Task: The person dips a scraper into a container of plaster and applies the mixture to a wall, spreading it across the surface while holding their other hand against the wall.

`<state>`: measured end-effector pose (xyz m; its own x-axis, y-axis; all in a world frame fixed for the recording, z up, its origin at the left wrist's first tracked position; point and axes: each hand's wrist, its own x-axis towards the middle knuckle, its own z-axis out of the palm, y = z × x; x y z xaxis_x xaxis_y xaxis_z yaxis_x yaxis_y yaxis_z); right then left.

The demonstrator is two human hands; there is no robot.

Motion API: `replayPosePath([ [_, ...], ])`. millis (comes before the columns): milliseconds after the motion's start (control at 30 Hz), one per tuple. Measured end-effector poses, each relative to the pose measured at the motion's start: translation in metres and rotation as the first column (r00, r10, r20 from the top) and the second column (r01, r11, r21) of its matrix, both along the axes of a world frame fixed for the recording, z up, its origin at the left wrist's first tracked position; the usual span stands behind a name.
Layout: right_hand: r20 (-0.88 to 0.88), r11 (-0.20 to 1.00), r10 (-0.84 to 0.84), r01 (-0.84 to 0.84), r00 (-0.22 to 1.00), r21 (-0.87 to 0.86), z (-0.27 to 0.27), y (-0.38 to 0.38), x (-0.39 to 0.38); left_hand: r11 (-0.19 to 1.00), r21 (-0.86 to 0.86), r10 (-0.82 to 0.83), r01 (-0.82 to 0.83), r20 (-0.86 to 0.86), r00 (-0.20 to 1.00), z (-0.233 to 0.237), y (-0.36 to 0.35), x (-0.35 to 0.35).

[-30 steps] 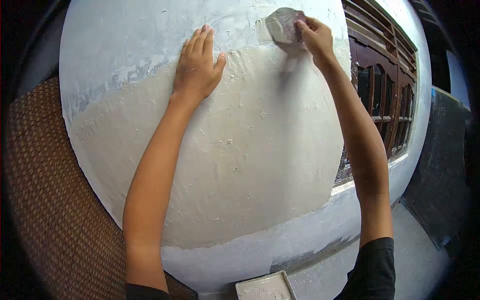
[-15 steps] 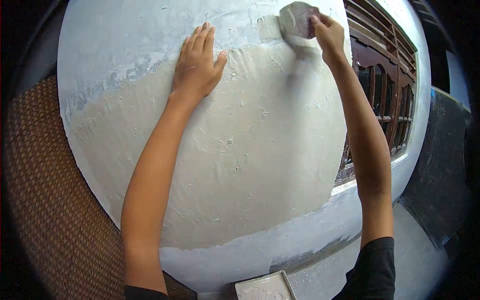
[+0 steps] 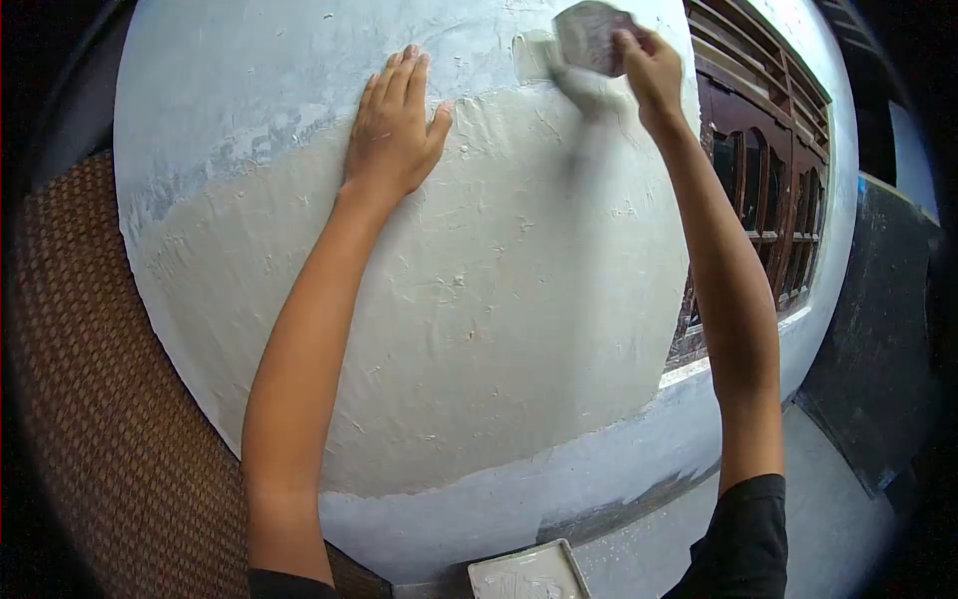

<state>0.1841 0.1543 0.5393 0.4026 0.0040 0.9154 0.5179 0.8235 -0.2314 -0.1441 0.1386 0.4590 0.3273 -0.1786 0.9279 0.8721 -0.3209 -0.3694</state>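
Note:
My left hand [image 3: 393, 125] lies flat on the wall [image 3: 249, 60], fingers stretched upward, across the upper border of a broad off-white putty coat [image 3: 479, 299]. In my right hand [image 3: 654, 82], thumb toward me, is a flat putty scraper [image 3: 591, 38] smeared with wet putty. The scraper is near the upper right of the wall, close beside a small fresh putty patch [image 3: 534, 58]. Ridges and small lumps mark the coated surface.
A tray of putty [image 3: 529, 574] sits low at the bottom centre. Right of the wall is a dark wooden window [image 3: 763, 190] with a slatted vent above it. Brown woven matting [image 3: 90, 349] hangs at the left, and a dark panel [image 3: 873, 319] leans at the far right.
My right hand and the scraper have shifted very slightly left. The left hand stays in the same place on the wall.

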Motion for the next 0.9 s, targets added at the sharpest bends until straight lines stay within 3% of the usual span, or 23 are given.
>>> replayPosePath([
  [33, 0.147, 0.999, 0.019, -0.023, 0.989, 0.025, -0.004, 0.000, -0.006, 1.000, -0.001, -0.003, 0.003, -0.001, 1.000, 0.000, -0.001, 0.001],
  [100, 0.086, 0.999, -0.032, 0.035, 0.996, -0.033, -0.009, -0.008, -0.009, 1.000, -0.008, -0.004, 0.004, -0.002, 1.000, -0.001, -0.001, 0.002],
  [167, -0.095, 0.999, 0.022, -0.026, 0.995, -0.034, 0.000, -0.001, 0.007, 1.000, -0.011, -0.001, 0.001, 0.001, 1.000, -0.002, -0.002, 0.001],
  [233, -0.081, 0.993, 0.119, -0.120, 0.990, -0.008, -0.001, 0.003, 0.004, 1.000, -0.001, -0.001, 0.001, -0.003, 1.000, -0.003, -0.003, 0.002],
  [300, 0.195, 0.996, 0.083, -0.084, 0.977, -0.004, -0.015, -0.001, -0.016, 1.000, -0.003, -0.001, 0.001, 0.000, 1.000, -0.002, -0.003, 0.002],
  [367, 0.157, 0.999, 0.040, -0.036, 0.987, -0.028, -0.020, -0.009, -0.024, 1.000, -0.008, -0.001, 0.001, -0.002, 1.000, -0.003, -0.002, 0.003],
  [433, -0.067, 0.995, -0.010, 0.003, 0.998, -0.096, -0.009, -0.007, -0.006, 1.000, -0.015, 0.002, -0.002, -0.001, 1.000, -0.004, -0.002, 0.003],
  [500, -0.126, 0.998, 0.062, -0.064, 0.990, -0.014, -0.007, 0.001, -0.005, 1.000, -0.011, 0.002, -0.002, -0.001, 1.000, -0.005, -0.002, 0.002],
  [567, 0.098, 0.983, 0.169, -0.175, 0.981, 0.051, -0.018, -0.009, -0.026, 1.000, -0.007, -0.007, 0.006, -0.002, 1.000, -0.006, -0.002, 0.004],
  [600, 0.215, 0.999, -0.020, 0.011, 0.976, 0.041, -0.021, -0.008, -0.028, 1.000, -0.008, -0.003, 0.003, 0.002, 1.000, -0.006, -0.002, 0.004],
  [700, -0.007, 0.999, -0.040, 0.040, 0.999, 0.002, -0.010, 0.028, 0.008, 1.000, -0.007, -0.001, 0.001, -0.002, 1.000, -0.008, -0.002, 0.004],
  [733, -0.106, 0.998, -0.053, 0.048, 0.993, -0.046, -0.016, 0.004, 0.004, 1.000, -0.004, 0.000, 0.000, -0.006, 1.000, -0.008, -0.002, 0.003],
  [767, -0.182, 0.994, 0.067, -0.081, 0.981, -0.068, -0.025, -0.027, -0.015, 1.000, -0.002, 0.002, -0.002, -0.004, 1.000, -0.008, -0.001, 0.002],
  [833, -0.073, 0.996, 0.090, -0.089, 0.993, 0.012, -0.027, -0.017, -0.017, 1.000, 0.004, 0.004, -0.004, -0.001, 1.000, -0.009, 0.000, 0.003],
  [900, 0.193, 1.000, -0.006, 0.006, 0.981, -0.001, -0.039, -0.015, -0.022, 1.000, 0.000, 0.003, -0.003, 0.003, 1.000, -0.009, 0.000, 0.004],
])
